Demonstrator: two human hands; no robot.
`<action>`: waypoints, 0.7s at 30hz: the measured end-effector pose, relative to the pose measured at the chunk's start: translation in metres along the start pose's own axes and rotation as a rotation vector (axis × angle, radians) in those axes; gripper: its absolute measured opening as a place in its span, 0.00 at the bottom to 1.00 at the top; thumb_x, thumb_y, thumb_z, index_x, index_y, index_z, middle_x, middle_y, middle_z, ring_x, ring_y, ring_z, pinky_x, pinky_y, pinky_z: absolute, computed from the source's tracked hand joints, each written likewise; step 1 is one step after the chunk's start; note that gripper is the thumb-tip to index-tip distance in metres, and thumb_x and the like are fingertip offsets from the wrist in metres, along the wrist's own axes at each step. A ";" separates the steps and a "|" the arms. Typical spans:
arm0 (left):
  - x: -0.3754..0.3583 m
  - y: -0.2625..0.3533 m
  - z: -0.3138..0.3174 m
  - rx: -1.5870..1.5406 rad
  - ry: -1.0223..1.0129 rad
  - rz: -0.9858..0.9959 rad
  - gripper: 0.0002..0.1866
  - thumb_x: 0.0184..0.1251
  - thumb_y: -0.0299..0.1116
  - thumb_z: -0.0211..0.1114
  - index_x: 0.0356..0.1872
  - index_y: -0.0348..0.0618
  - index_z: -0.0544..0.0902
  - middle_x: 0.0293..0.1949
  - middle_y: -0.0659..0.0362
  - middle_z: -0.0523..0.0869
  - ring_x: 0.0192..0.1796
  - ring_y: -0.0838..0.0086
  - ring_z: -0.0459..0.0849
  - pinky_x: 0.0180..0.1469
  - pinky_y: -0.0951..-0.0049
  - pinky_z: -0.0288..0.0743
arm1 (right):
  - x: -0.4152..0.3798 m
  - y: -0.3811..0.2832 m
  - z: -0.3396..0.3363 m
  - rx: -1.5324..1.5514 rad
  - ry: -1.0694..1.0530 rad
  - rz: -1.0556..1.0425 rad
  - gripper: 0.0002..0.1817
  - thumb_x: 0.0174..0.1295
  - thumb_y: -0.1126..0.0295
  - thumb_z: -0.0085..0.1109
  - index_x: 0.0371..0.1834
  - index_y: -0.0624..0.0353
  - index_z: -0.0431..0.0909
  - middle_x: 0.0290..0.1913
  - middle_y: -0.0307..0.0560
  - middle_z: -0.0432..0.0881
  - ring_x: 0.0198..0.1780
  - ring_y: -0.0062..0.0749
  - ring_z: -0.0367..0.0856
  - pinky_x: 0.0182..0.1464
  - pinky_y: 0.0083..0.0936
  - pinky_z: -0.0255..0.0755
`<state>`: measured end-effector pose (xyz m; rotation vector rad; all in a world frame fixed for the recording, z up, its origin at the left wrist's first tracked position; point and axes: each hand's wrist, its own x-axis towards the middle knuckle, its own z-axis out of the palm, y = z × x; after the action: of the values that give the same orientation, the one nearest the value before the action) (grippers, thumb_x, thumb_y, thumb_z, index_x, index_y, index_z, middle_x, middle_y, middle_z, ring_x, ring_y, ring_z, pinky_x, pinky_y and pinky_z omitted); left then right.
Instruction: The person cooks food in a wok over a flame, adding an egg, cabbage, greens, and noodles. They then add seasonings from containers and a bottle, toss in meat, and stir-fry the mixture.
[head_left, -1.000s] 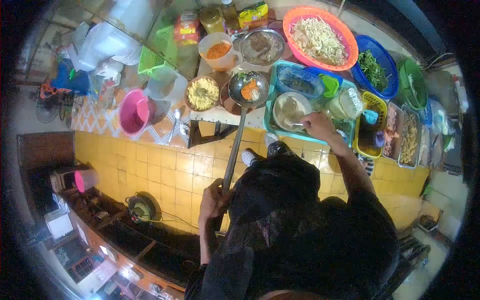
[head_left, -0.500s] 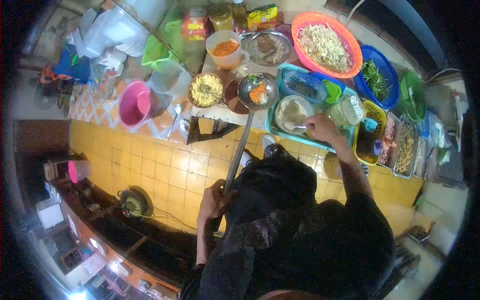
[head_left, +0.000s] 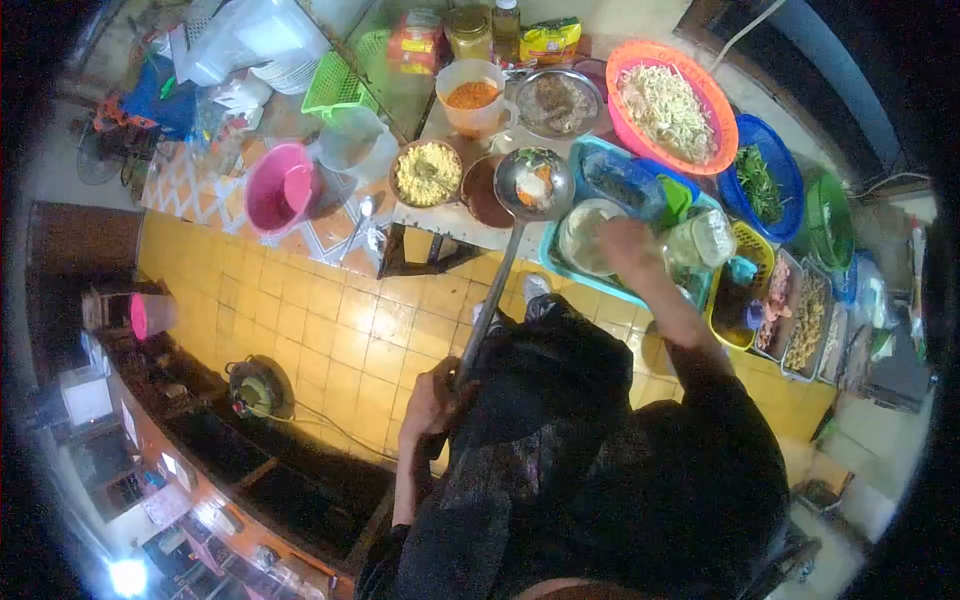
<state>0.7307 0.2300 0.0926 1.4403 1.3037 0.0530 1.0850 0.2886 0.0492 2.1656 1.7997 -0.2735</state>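
My left hand point(head_left: 432, 400) is wrapped round the handle of a long metal ladle point(head_left: 508, 255). The ladle's bowl rests level by the table edge, holding white powder, an orange paste and some green bits. My right hand point(head_left: 630, 245), smeared by motion, is curled over the right side of a tub of white powder point(head_left: 583, 240). Its fingers look closed, but blur hides what is in them. The tub stands in a turquoise tray point(head_left: 552, 248), with a clear jar point(head_left: 703, 240) to the right of my hand. Left of the ladle sits a bowl of yellow chopped food point(head_left: 428, 175).
Behind stand a jug of orange paste point(head_left: 472, 98), a metal plate point(head_left: 558, 103) and an orange basin of pale sprouts point(head_left: 668, 108). A blue basin of greens point(head_left: 765, 165) and a yellow basket point(head_left: 733, 315) lie right. A pink bucket point(head_left: 282, 188) stands left.
White powder now lies on the orange paste in the ladle. My right hand, which held a spoon in the tub, has shifted slightly and blurred. My left hand keeps its grip.
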 end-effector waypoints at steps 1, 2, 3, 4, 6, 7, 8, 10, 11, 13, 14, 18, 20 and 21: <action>-0.001 0.000 0.000 -0.001 0.000 -0.004 0.16 0.54 0.36 0.65 0.40 0.39 0.75 0.24 0.49 0.80 0.27 0.62 0.78 0.32 0.67 0.70 | 0.002 -0.004 0.019 0.001 -0.003 -0.003 0.11 0.49 0.74 0.50 0.34 0.63 0.79 0.32 0.58 0.81 0.35 0.46 0.82 0.33 0.41 0.76; -0.001 -0.001 -0.001 -0.017 0.006 -0.026 0.16 0.54 0.36 0.65 0.40 0.39 0.75 0.24 0.48 0.80 0.27 0.62 0.78 0.32 0.67 0.70 | 0.004 -0.008 0.030 0.033 0.024 -0.040 0.11 0.50 0.74 0.49 0.35 0.63 0.78 0.32 0.58 0.81 0.35 0.47 0.82 0.34 0.41 0.76; -0.002 -0.001 -0.002 -0.032 0.013 -0.048 0.16 0.53 0.36 0.65 0.40 0.38 0.75 0.24 0.48 0.80 0.27 0.62 0.78 0.31 0.67 0.70 | 0.005 -0.009 0.038 0.067 0.052 -0.078 0.11 0.50 0.74 0.49 0.36 0.63 0.78 0.32 0.58 0.80 0.35 0.48 0.81 0.34 0.40 0.76; -0.003 -0.001 -0.002 -0.034 0.017 -0.054 0.16 0.53 0.36 0.65 0.40 0.38 0.75 0.24 0.48 0.80 0.27 0.62 0.78 0.31 0.67 0.70 | 0.004 -0.003 0.042 0.069 0.050 -0.085 0.11 0.50 0.74 0.49 0.36 0.63 0.78 0.32 0.58 0.80 0.35 0.48 0.81 0.34 0.40 0.76; -0.005 0.002 -0.003 -0.002 0.081 0.006 0.16 0.54 0.34 0.64 0.41 0.37 0.75 0.24 0.49 0.80 0.25 0.66 0.78 0.29 0.69 0.70 | -0.008 0.009 0.024 0.181 0.021 -0.214 0.11 0.51 0.73 0.49 0.36 0.60 0.79 0.33 0.56 0.81 0.35 0.49 0.81 0.36 0.40 0.76; -0.005 0.005 -0.004 -0.001 0.079 0.008 0.16 0.54 0.34 0.64 0.41 0.37 0.75 0.24 0.49 0.80 0.25 0.66 0.78 0.29 0.69 0.70 | -0.013 0.014 0.015 0.181 0.021 -0.211 0.11 0.51 0.73 0.49 0.36 0.60 0.79 0.33 0.56 0.81 0.35 0.49 0.81 0.36 0.40 0.76; -0.006 0.008 -0.004 -0.053 0.059 -0.029 0.16 0.54 0.34 0.64 0.41 0.37 0.75 0.23 0.50 0.81 0.24 0.69 0.78 0.27 0.71 0.69 | -0.019 0.018 0.008 0.285 0.021 -0.143 0.11 0.50 0.72 0.50 0.35 0.58 0.79 0.34 0.55 0.81 0.35 0.49 0.81 0.38 0.40 0.75; -0.006 0.010 -0.005 -0.100 0.039 -0.065 0.16 0.54 0.33 0.64 0.41 0.36 0.75 0.23 0.51 0.81 0.23 0.72 0.77 0.26 0.72 0.68 | -0.025 0.025 0.008 0.392 0.022 -0.071 0.10 0.50 0.71 0.51 0.34 0.56 0.80 0.35 0.54 0.81 0.35 0.49 0.80 0.40 0.40 0.74; -0.005 0.009 -0.006 -0.112 0.048 -0.080 0.15 0.54 0.32 0.64 0.41 0.36 0.75 0.23 0.51 0.81 0.23 0.74 0.77 0.25 0.73 0.68 | -0.026 0.028 0.012 0.482 0.047 -0.072 0.09 0.50 0.70 0.51 0.33 0.54 0.81 0.36 0.53 0.81 0.36 0.48 0.80 0.42 0.40 0.73; -0.003 0.004 -0.004 -0.121 0.051 -0.095 0.15 0.54 0.31 0.64 0.41 0.36 0.75 0.23 0.52 0.81 0.23 0.75 0.77 0.24 0.74 0.68 | -0.028 0.033 0.019 0.573 0.072 -0.067 0.09 0.51 0.68 0.52 0.32 0.53 0.81 0.36 0.53 0.81 0.37 0.48 0.80 0.43 0.40 0.73; -0.001 -0.001 -0.003 -0.138 0.057 -0.107 0.15 0.55 0.31 0.64 0.41 0.36 0.75 0.22 0.53 0.81 0.22 0.76 0.76 0.24 0.74 0.68 | -0.028 0.035 0.022 0.567 0.079 -0.060 0.09 0.51 0.68 0.52 0.32 0.53 0.81 0.35 0.53 0.81 0.38 0.48 0.79 0.44 0.40 0.72; -0.001 0.010 -0.006 -0.134 0.081 -0.155 0.14 0.55 0.33 0.65 0.39 0.38 0.75 0.19 0.57 0.78 0.19 0.76 0.74 0.21 0.74 0.67 | -0.026 0.038 0.034 0.527 0.033 -0.059 0.09 0.50 0.68 0.51 0.31 0.54 0.81 0.34 0.53 0.81 0.39 0.49 0.79 0.44 0.41 0.71; 0.001 0.005 -0.008 -0.113 0.066 -0.155 0.13 0.55 0.33 0.65 0.39 0.38 0.75 0.18 0.57 0.77 0.19 0.77 0.74 0.20 0.74 0.66 | -0.030 0.037 0.029 0.536 0.032 -0.055 0.09 0.50 0.69 0.51 0.31 0.54 0.81 0.34 0.53 0.81 0.39 0.49 0.79 0.44 0.41 0.72; 0.002 0.002 -0.009 -0.094 0.055 -0.156 0.13 0.56 0.33 0.64 0.38 0.38 0.75 0.17 0.58 0.76 0.18 0.78 0.73 0.19 0.74 0.65 | -0.031 0.037 0.024 0.543 0.033 -0.056 0.08 0.50 0.69 0.52 0.30 0.54 0.81 0.34 0.53 0.81 0.38 0.49 0.79 0.44 0.41 0.72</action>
<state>0.7271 0.2377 0.0966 1.2612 1.4360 0.0497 1.1163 0.2451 0.0415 2.4727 1.9780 -0.8279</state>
